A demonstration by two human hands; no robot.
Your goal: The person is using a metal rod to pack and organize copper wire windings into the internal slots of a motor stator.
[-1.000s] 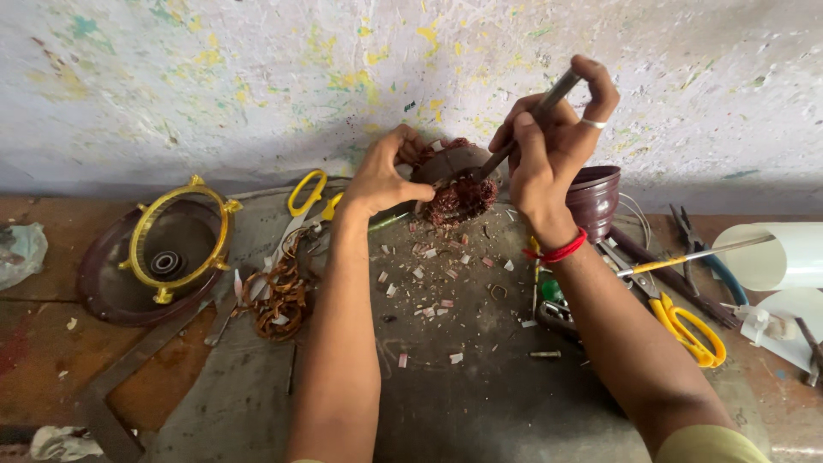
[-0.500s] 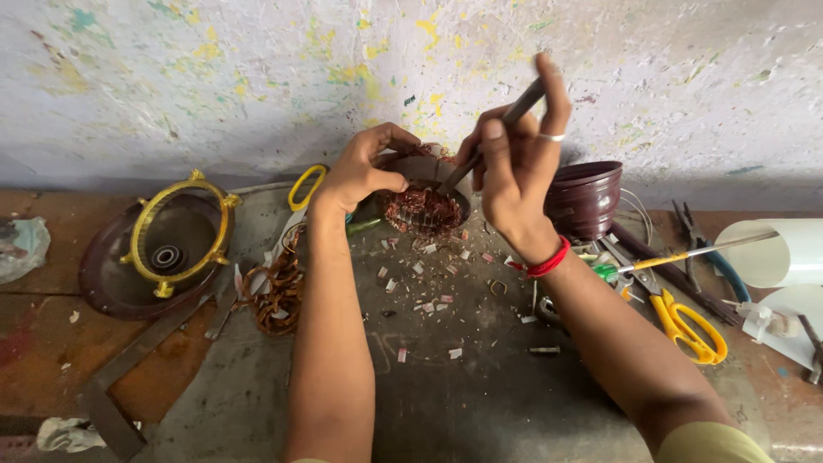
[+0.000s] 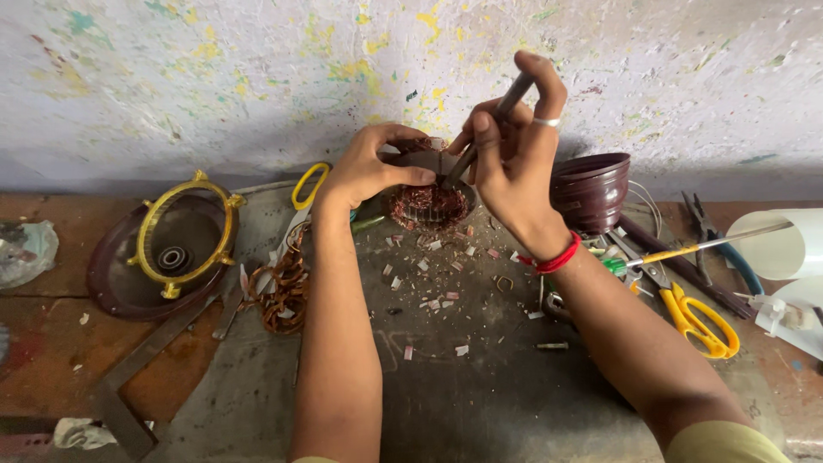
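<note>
Paint-flecked wall behind grey bench mat (image 3: 480, 394). Wound copper stator (image 3: 429, 204) sits at mat's far edge. L hand (image 3: 369, 167) fingers curled, gripping stator rim; R hand (image 3: 514, 163) pinches dark rod tool (image 3: 484, 129), axis slanting down-left into windings.

A dark round cover (image 3: 129, 283) holding a yellow metal frame (image 3: 184, 231) lies at the tabletop's (image 3: 480, 403) left side, a tangle of copper wire (image 3: 279, 291) beside it. Stacked maroon bowls (image 3: 591, 193) stand by the back edge; yellow-handled scissors (image 3: 690, 313) and a white roll (image 3: 784, 244) lie toward the right edge
</note>
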